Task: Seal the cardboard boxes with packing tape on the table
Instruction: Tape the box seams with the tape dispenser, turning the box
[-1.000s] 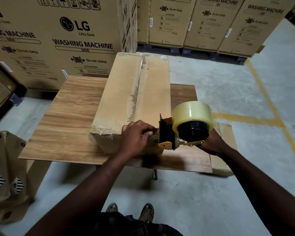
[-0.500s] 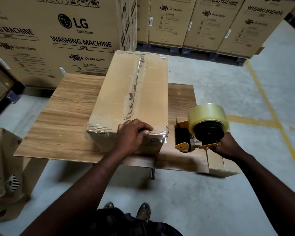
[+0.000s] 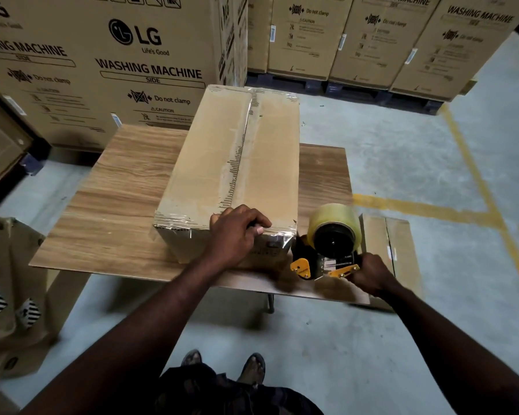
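A long brown cardboard box lies lengthwise on the wooden table, with clear tape along its centre seam and over its near edge. My left hand presses down on the box's near top edge, fingers curled over the taped corner. My right hand grips the handle of a yellow and black tape dispenser that carries a roll of clear tape. The dispenser sits low by the box's near right corner, at the table's front right.
Large washing machine cartons stand stacked behind the table and along the back wall. A smaller cardboard box sits just right of the table. Folded cardboard leans at the left. Yellow floor lines run at the right.
My right hand pulled the tape dispenser off the box's near end to the right, then lowered it beside the box's near right corner. My left hand stayed on the near edge.
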### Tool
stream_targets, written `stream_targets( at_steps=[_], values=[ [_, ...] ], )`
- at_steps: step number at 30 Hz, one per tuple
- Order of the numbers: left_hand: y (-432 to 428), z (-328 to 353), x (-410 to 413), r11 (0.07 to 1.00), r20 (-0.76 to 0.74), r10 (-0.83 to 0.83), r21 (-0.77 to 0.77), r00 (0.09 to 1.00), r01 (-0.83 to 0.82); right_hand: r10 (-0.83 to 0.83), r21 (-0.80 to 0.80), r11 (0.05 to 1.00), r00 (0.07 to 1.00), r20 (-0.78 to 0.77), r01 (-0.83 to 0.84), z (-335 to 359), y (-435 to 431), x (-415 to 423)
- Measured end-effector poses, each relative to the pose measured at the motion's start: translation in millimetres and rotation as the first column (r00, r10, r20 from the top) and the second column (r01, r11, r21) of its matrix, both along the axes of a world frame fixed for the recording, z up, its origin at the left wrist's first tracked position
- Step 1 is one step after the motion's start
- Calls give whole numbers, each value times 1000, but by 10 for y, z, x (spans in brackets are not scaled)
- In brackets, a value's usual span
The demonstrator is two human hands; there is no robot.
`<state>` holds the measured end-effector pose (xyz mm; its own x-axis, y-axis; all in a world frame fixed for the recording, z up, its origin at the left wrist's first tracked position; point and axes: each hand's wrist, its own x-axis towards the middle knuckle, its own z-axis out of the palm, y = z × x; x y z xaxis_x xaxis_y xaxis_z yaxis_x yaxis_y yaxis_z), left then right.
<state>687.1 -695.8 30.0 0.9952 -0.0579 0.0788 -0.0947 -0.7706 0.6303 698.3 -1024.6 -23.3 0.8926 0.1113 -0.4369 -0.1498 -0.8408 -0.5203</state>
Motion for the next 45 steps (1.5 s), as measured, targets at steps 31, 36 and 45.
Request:
stream_targets(
  at_steps=[31, 36, 45],
  values=[
    [20, -22, -5, 999, 6, -26, 43, 1000, 26, -448, 839, 432, 886, -118, 330, -225, 1611, -173],
    [12, -34, -2, 998, 15, -23, 54, 1000, 22, -553, 791, 524, 833, 33, 317, -199, 1806, -353],
    [33, -59, -18, 997, 40, -38, 66, 998, 36, -537, 711, 659, 815, 218, 244, -356, 1755, -399]
  ],
)
